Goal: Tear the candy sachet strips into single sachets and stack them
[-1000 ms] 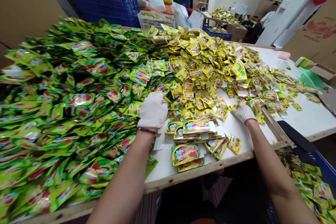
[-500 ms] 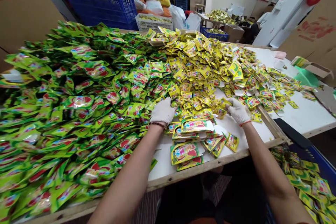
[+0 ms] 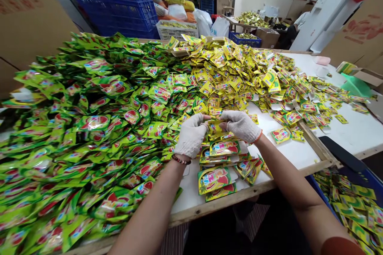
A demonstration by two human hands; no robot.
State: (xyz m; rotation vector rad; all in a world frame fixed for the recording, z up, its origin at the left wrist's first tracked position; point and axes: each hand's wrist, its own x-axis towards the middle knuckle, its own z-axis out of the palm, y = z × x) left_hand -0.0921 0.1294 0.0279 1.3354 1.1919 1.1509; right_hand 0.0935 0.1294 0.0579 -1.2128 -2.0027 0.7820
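In the head view, the gloved left hand [image 3: 191,135] and right hand [image 3: 241,126] narrow to pinch a yellow sachet [image 3: 215,112] above a small pile of sachets [image 3: 224,148], while a big green heap [image 3: 89,127] and a yellow heap [image 3: 230,71] remain on the table [image 3: 353,135].

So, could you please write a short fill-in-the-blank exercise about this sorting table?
The left hand and right hand both wear white ____.
The left wrist shows a beaded ____.
The big heap of sachets beside the left hand is ____.
The crate at lower right is ____.

Missing words: gloves; bracelet; green; blue.
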